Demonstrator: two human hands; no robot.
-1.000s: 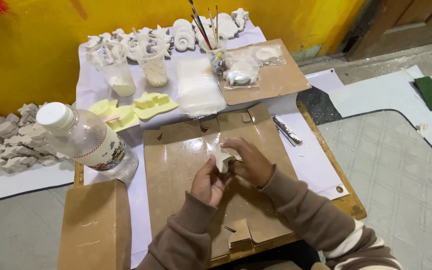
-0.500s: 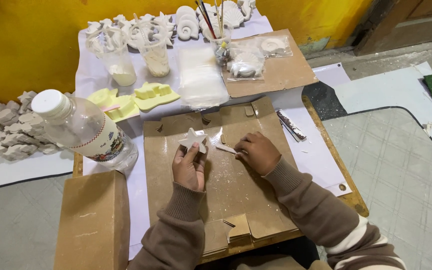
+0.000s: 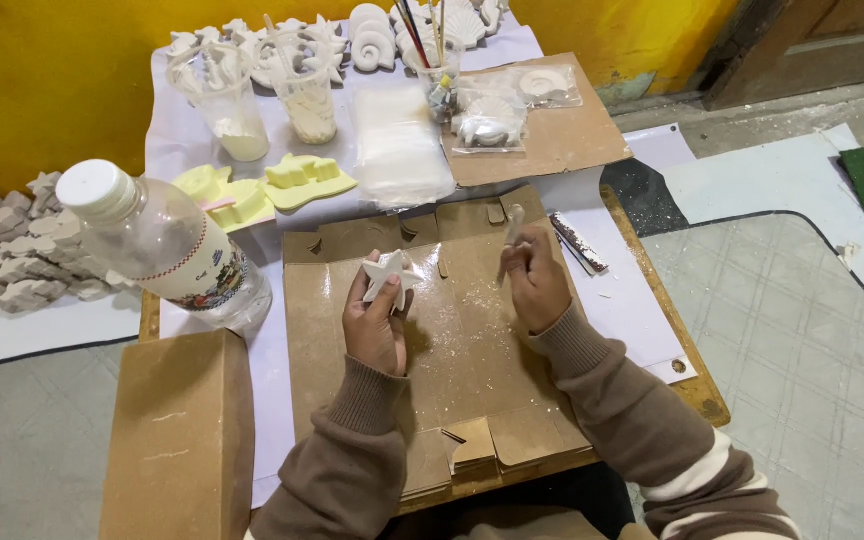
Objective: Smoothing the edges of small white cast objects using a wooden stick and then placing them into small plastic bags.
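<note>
— Furthest left? 
— Clear plastic bottle (image 3: 167,245) with a white cap, lying tilted at the table (image 3: 667,325) edge, above a closed cardboard box (image 3: 180,440).

— Then the left hand (image 3: 372,325)? 
— Curled around a white plaster star (image 3: 390,272), thumb and fingers pinching it, raised just over the flattened cardboard sheet (image 3: 452,330). Star points splayed, one aimed up and away.

— And to the right? 
— Right hand (image 3: 537,285) closed on a thin white stick-like tool (image 3: 512,235), held nearly upright, tip up. Kind of tool too small to tell.

— Relation between them? 
— Star to the left of the tool, apart, with a clear gap between. Left hand already on the star; right hand nearest the tool only.
</note>
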